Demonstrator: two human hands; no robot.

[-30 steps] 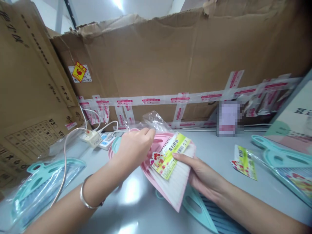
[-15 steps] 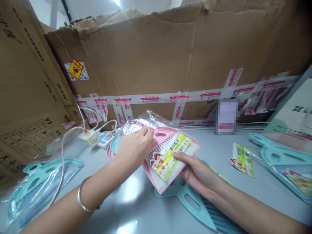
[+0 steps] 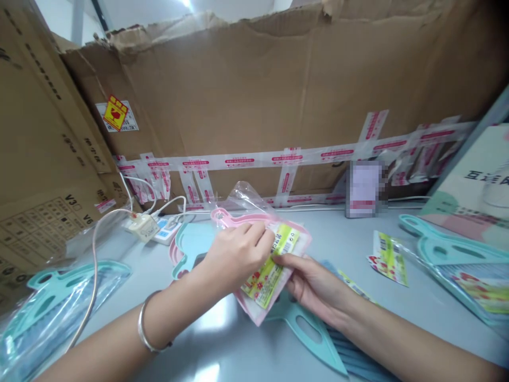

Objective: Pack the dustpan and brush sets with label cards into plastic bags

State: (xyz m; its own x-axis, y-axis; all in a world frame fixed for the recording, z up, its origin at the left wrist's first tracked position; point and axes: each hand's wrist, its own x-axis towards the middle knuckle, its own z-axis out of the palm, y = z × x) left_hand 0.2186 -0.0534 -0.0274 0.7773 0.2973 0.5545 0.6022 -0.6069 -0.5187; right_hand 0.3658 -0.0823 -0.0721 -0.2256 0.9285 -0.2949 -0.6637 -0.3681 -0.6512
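A pink dustpan-and-brush set (image 3: pixel 254 310) with a yellow label card (image 3: pixel 270 268) is held above the grey table in the centre of the head view. My left hand (image 3: pixel 238 254) is closed over its upper part, fingers pinching the clear plastic bag (image 3: pixel 242 196) around the pink handle (image 3: pixel 222 216). My right hand (image 3: pixel 314 284) grips the set's lower right edge from beneath, thumb on the label. A teal dustpan (image 3: pixel 310 331) lies on the table under my right wrist.
A bagged teal set (image 3: pixel 51 305) lies at the left, another (image 3: pixel 457 262) at the right. A loose label card (image 3: pixel 387 257) lies on the table. A power strip (image 3: pixel 167 231) with white cables sits near the taped cardboard wall (image 3: pixel 278 95).
The pink set has tilted flatter and lower. My left hand slid from the bag's top onto the label, drawing the bag further over the set. The right hand stays underneath.
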